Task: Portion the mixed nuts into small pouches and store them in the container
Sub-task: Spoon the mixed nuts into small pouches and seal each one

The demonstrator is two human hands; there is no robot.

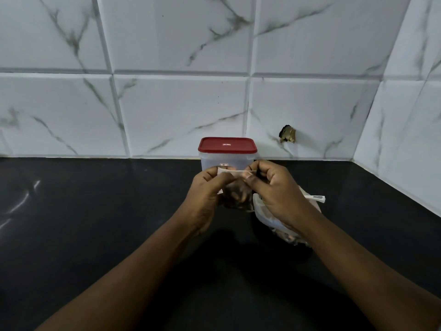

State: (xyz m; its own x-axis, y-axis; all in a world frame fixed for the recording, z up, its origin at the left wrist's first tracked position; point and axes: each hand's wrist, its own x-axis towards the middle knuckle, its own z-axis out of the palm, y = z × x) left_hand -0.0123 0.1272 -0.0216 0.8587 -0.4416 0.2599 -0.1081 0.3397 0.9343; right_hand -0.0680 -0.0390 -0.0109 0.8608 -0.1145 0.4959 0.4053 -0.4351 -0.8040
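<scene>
Both left hand (207,187) and right hand (274,187) pinch a small pouch (236,195) of nuts by its zip strip; light, limp, best gripped there.

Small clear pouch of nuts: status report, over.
Left hand and right hand both pinch small clear pouch of nuts at its top edge. Clear plastic container behind, red lid on. Larger clear bag under right wrist.

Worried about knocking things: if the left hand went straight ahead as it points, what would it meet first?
Probably the container with the red lid, just beyond the pouch that the left hand pinches; the gap is unclear from this view.
</scene>
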